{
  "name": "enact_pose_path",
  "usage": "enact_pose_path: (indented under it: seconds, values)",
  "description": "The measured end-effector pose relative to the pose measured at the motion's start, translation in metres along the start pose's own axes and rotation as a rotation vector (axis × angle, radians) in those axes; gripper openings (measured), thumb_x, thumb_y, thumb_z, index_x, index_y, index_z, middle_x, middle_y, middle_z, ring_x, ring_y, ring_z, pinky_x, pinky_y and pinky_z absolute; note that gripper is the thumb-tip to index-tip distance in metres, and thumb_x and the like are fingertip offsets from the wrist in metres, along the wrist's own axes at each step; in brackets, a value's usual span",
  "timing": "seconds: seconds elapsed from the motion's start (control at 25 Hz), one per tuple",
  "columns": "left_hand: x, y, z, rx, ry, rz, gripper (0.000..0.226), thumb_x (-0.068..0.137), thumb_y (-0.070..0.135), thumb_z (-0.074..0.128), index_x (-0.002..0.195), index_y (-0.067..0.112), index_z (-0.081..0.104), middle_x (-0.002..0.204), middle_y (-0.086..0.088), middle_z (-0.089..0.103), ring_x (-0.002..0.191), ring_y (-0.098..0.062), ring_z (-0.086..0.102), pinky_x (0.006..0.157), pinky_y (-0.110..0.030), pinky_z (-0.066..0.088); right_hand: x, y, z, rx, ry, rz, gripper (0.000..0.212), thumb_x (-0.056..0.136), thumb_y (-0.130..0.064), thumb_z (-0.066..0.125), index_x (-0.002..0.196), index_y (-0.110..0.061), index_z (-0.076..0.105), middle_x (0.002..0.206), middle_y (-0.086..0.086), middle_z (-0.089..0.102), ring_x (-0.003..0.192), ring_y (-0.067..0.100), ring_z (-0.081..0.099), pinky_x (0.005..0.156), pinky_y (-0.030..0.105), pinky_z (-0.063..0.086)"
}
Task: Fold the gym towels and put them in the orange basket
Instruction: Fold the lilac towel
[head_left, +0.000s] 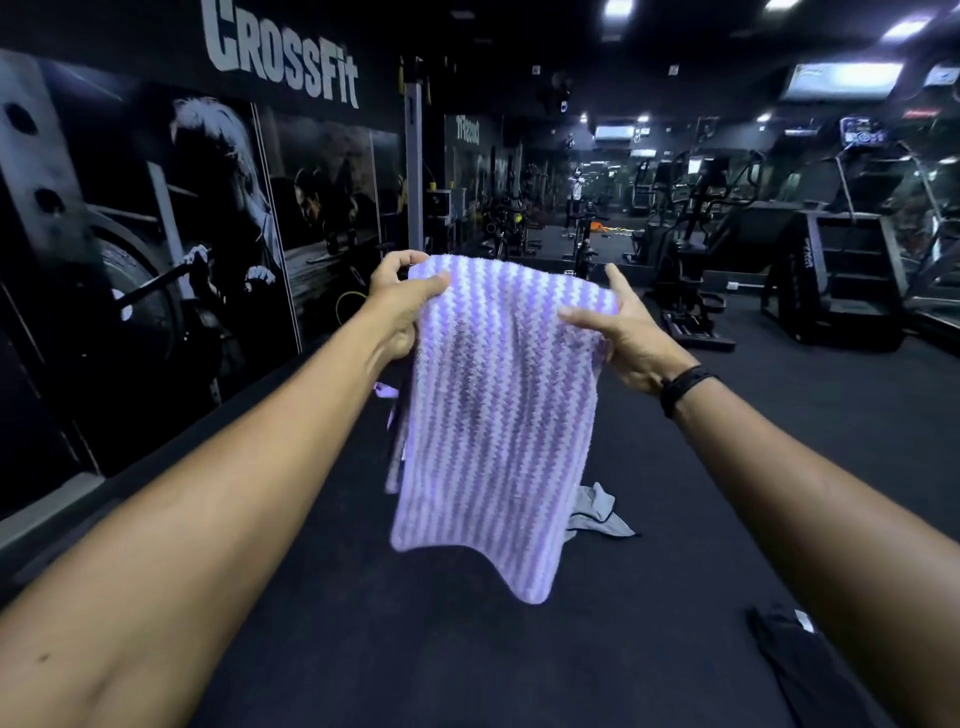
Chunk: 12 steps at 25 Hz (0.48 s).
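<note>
You're early in this one. Your left hand (402, 291) and right hand (618, 325) each pinch a top corner of the purple striped towel (478, 415), which hangs between them, out in front of you and clear of the floor (597, 649). It looks doubled over, so maybe one fold in. Below your hands a grey towel (597, 514) lies crumpled, and a dark cloth (795, 660) sits under your right arm. No orange basket in sight.
</note>
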<state>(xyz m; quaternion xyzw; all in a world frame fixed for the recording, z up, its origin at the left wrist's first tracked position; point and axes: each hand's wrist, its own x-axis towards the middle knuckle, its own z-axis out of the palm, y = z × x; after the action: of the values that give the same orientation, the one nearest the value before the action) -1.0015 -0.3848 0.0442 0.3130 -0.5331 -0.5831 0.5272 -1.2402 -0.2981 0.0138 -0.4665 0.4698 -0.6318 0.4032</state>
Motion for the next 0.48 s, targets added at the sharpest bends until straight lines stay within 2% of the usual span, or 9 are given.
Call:
enact_pose_path:
  seconds: [0.04,0.12,0.24,0.36,0.48]
  values:
    - [-0.001,0.002,-0.003,0.027,-0.079,-0.003,0.042,0.082,-0.004,0.069,0.114,0.014,0.049,0.097,-0.007,0.061,0.075,-0.017,0.065,0.06,-0.028,0.058,-0.001,0.0,0.002,-0.09,-0.035,-0.027,0.12,0.063,-0.006,0.087,0.154,-0.027,0.012,0.146,0.011,0.043,0.12,0.022,0.057,0.092,0.042,0.054]
    - [-0.005,0.002,-0.01,0.186,-0.249,0.011,0.062,0.073,-0.007,0.076,0.124,0.014,0.049,0.106,-0.005,0.061,0.09,-0.015,0.064,0.074,-0.027,0.058,-0.002,-0.004,0.005,-0.25,-0.016,-0.081,0.102,0.066,0.006,0.082,0.148,-0.026,0.031,0.132,0.012,0.055,0.1,0.02,0.066,0.082,0.037,0.058]
    - [-0.005,0.001,-0.016,0.506,-0.327,0.044,0.077,0.061,-0.007,0.084,0.129,0.012,0.053,0.113,0.0,0.058,0.104,-0.016,0.06,0.086,-0.029,0.056,-0.001,-0.009,0.005,-0.316,0.07,-0.161,0.078,0.063,0.002,0.083,0.128,-0.029,0.055,0.135,0.014,0.052,0.099,0.024,0.064,0.085,0.04,0.057]
    - [0.0,0.001,-0.019,0.802,-0.294,0.099,0.076,0.056,0.014,0.092,0.125,0.018,0.061,0.124,0.0,0.058,0.113,-0.018,0.056,0.098,-0.036,0.049,-0.004,-0.016,0.004,-0.276,0.094,-0.143,0.062,0.073,0.01,0.075,0.127,-0.016,0.056,0.106,0.012,0.063,0.078,0.016,0.065,0.073,0.03,0.059]
    - [0.003,0.001,-0.016,0.92,-0.235,0.18,0.056,0.058,0.026,0.091,0.11,0.02,0.071,0.113,0.0,0.066,0.106,-0.018,0.06,0.093,-0.035,0.05,-0.008,-0.019,0.007,-0.253,0.095,-0.125,0.049,0.079,0.013,0.068,0.122,-0.008,0.057,0.09,0.007,0.064,0.07,0.01,0.066,0.067,0.025,0.059]
